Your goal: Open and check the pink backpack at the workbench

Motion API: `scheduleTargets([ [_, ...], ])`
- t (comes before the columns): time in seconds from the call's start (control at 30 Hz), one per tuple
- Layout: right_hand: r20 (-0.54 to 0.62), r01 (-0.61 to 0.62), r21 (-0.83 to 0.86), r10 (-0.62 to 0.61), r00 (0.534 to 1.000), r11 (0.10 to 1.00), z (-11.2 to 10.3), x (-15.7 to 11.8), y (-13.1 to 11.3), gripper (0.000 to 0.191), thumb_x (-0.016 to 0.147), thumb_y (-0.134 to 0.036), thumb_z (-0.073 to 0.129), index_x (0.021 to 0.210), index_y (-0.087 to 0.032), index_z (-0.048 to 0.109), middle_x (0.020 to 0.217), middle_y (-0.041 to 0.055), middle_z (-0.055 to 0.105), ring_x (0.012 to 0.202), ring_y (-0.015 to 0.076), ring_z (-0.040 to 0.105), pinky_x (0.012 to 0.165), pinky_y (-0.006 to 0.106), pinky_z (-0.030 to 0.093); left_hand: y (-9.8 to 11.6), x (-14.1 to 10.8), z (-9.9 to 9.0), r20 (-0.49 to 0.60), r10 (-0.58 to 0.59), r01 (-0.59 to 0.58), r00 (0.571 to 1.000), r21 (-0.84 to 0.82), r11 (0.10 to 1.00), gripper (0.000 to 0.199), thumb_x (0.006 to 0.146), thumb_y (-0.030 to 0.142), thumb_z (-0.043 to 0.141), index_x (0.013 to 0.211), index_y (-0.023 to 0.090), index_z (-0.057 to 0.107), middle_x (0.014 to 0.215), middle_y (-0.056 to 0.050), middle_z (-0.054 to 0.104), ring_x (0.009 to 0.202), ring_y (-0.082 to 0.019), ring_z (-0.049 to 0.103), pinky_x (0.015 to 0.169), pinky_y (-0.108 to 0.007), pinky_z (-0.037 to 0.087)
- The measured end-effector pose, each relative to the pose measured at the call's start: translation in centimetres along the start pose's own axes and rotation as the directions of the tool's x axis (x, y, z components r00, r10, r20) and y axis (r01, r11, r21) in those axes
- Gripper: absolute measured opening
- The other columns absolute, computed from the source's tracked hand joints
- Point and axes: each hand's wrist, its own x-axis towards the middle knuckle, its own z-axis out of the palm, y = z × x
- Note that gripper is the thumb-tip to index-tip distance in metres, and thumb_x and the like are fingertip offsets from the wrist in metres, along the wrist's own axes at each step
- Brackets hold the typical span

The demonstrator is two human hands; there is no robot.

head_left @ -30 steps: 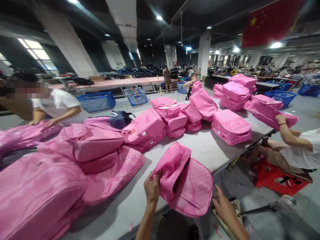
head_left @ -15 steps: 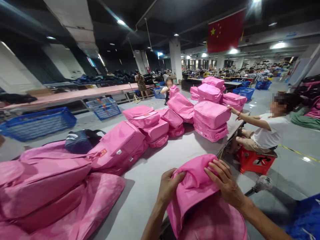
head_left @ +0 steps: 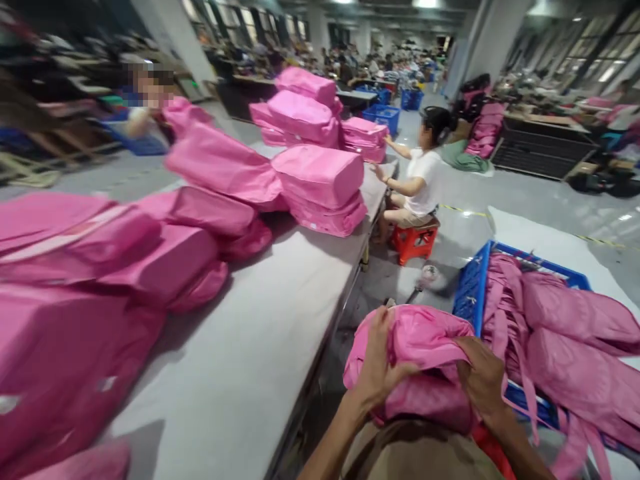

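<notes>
A pink fabric bag (head_left: 430,333) is held low in front of my body, beyond the table's edge, its opening facing me. My left hand (head_left: 377,373) holds its left side, with the fingers up along the cloth and the thumb apart across the front. My right hand (head_left: 483,377) pinches the rim at the right, fingers curled and partly hidden. The lower part of the bag lies against my lap. To the left, several pink bags (head_left: 170,267) lie piled along the white table (head_left: 250,320).
A blue crate (head_left: 470,283) with pink backpacks (head_left: 580,320) stands at my right. Past the table's side, a person in a white shirt (head_left: 423,173) sits on a red stool (head_left: 415,243), reaching toward stacked bags (head_left: 320,177). Another person (head_left: 145,113) is at the far left.
My view has swung right, bringing the blue crate into sight. The pink bag has moved off the table side toward my lap, and my right hand has shifted from its top to the rim.
</notes>
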Motion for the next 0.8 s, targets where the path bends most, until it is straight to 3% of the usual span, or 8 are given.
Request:
scheduleTargets([
  [0.1,-0.029,-0.130,-0.156,0.127,0.991,0.979,-1.0,-1.5,1.4,0.042,0.125,-0.044,0.044,0.112,-0.019,0.075,0.094,0.0051,0.083,0.082,0.0198,0.081,0.073,0.030,0.061,-2.7,0.6,4.1,0.134,0.234,-0.246,0.963,0.083,0.966,0.103,0.103,0.064,0.078,0.186,0.032,0.026,0.194,-0.019,0.024,0.182,-0.046,0.012,0.141,-0.075,0.027],
  [0.2,-0.052,-0.198,-0.229,0.191,0.980,0.953,-1.3,-2.0,3.5,0.038,0.123,-0.039,0.046,0.109,-0.019,0.076,0.091,0.0041,0.082,0.079,0.0198,0.081,0.070,0.030,0.060,-3.7,3.8,6.0,0.189,0.287,-0.308,0.939,0.088,0.948,0.082,0.114,0.057,0.061,0.186,0.034,0.030,0.192,-0.014,0.033,0.182,-0.040,0.018,0.144,-0.068,0.029],
  [0.27,-0.062,-0.241,-0.221,0.233,0.970,0.945,-1.0,-1.8,5.2,0.037,0.121,-0.037,0.049,0.106,-0.020,0.077,0.089,0.0040,0.082,0.078,0.0201,0.081,0.070,0.029,0.060,-3.9,6.4,6.5,0.226,0.295,-0.322,0.928,0.092,0.942,0.079,0.115,0.059,0.058,0.185,0.033,0.033,0.191,-0.012,0.036,0.181,-0.038,0.022,0.145,-0.066,0.029],
  [0.4,-0.049,-0.354,-0.151,0.351,0.935,0.923,1.6,-0.9,9.0,0.037,0.117,-0.041,0.054,0.103,-0.022,0.082,0.092,0.0050,0.084,0.080,0.0216,0.083,0.071,0.030,0.063,-5.4,11.0,7.6,0.223,0.278,-0.314,0.934,0.144,0.939,0.074,0.116,0.047,0.054,0.185,0.030,0.036,0.186,-0.009,0.047,0.179,-0.035,0.030,0.143,-0.062,0.036],
  [0.5,-0.038,-0.417,-0.093,0.416,0.909,0.904,5.3,0.0,12.4,0.049,0.118,-0.052,0.051,0.097,-0.024,0.085,0.093,0.0058,0.086,0.079,0.0231,0.084,0.067,0.031,0.064,-7.8,14.5,9.1,0.169,0.253,-0.283,0.953,0.190,0.940,0.065,0.112,0.034,0.053,0.177,0.025,0.052,0.173,-0.009,0.064,0.168,-0.034,0.051,0.134,-0.056,0.051],
  [0.6,0.027,-0.488,-0.045,0.489,0.872,0.872,9.3,1.3,15.8,0.065,0.118,-0.069,0.047,0.086,-0.026,0.084,0.082,0.0036,0.083,0.069,0.0222,0.080,0.061,0.031,0.060,-9.8,18.5,10.6,0.127,0.196,-0.219,0.972,0.209,0.953,0.059,0.103,0.023,0.049,0.158,0.017,0.072,0.152,-0.014,0.080,0.147,-0.034,0.073,0.119,-0.048,0.063],
  [0.7,0.146,-0.616,-0.023,0.612,0.777,0.787,12.5,3.8,19.0,0.077,0.109,-0.088,0.047,0.071,-0.027,0.075,0.064,0.0007,0.071,0.054,0.0199,0.067,0.055,0.031,0.050,-10.6,22.8,11.4,0.151,-0.048,0.019,0.987,0.187,0.982,0.047,0.101,0.024,0.047,0.130,0.020,0.085,0.119,-0.012,0.090,0.108,-0.028,0.086,0.093,-0.035,0.065],
  [0.8,0.382,-0.743,0.009,0.684,0.621,0.669,15.1,7.7,22.4,0.081,0.101,-0.096,0.046,0.066,-0.026,0.068,0.060,0.0007,0.063,0.057,0.0199,0.060,0.059,0.031,0.044,-11.1,26.9,11.5,0.216,-0.348,0.317,0.912,0.168,0.934,0.039,0.102,0.032,0.045,0.095,0.020,0.082,0.081,-0.005,0.077,0.072,-0.020,0.069,0.074,-0.030,0.050],
])
